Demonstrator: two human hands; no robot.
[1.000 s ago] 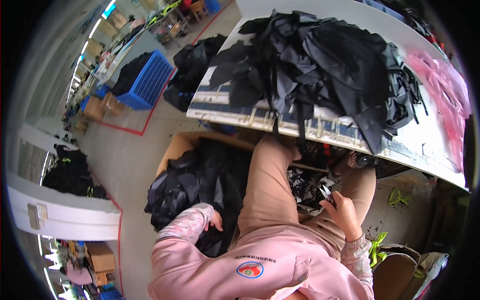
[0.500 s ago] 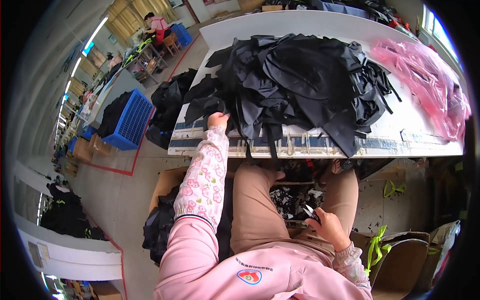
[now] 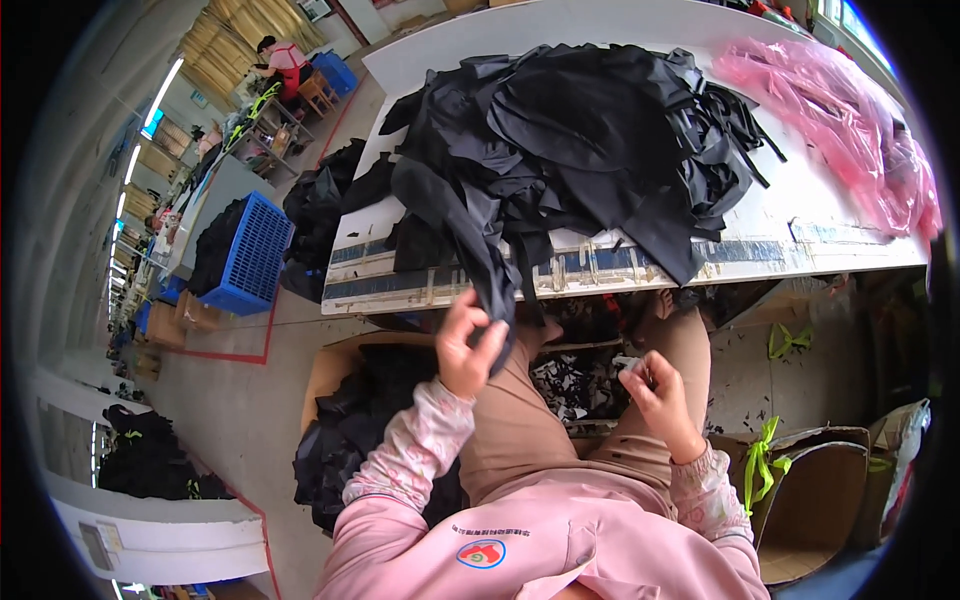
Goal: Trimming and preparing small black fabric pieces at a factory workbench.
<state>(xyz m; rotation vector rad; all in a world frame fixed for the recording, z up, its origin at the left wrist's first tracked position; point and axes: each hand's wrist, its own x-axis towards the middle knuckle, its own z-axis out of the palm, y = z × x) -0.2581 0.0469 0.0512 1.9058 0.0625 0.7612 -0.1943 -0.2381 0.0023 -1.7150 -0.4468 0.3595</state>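
Observation:
My left hand [image 3: 464,352] is closed on the end of a long black fabric piece [image 3: 492,275], which hangs over the near edge of the white table [image 3: 345,290]. The piece runs back into a large heap of black fabric [image 3: 600,130] on the table. Over my right thigh, my right hand [image 3: 664,398] is curled around small thread snips [image 3: 629,365]. Only a bit of their pale metal shows beyond the fingers; the rest is hidden in the hand.
Pink plastic sheeting [image 3: 835,130] lies on the table's right. Left of my legs, a cardboard box [image 3: 325,368] holds black fabric. A blue crate [image 3: 252,255] stands farther left. An open carton [image 3: 815,500] with a yellow-green tie [image 3: 765,465] is at my right. Another person [image 3: 288,68] sits far back.
My left hand has drawn the black fabric piece from the heap toward me, over the table edge. The right hand has risen slightly with the snips, whose blades show less now.

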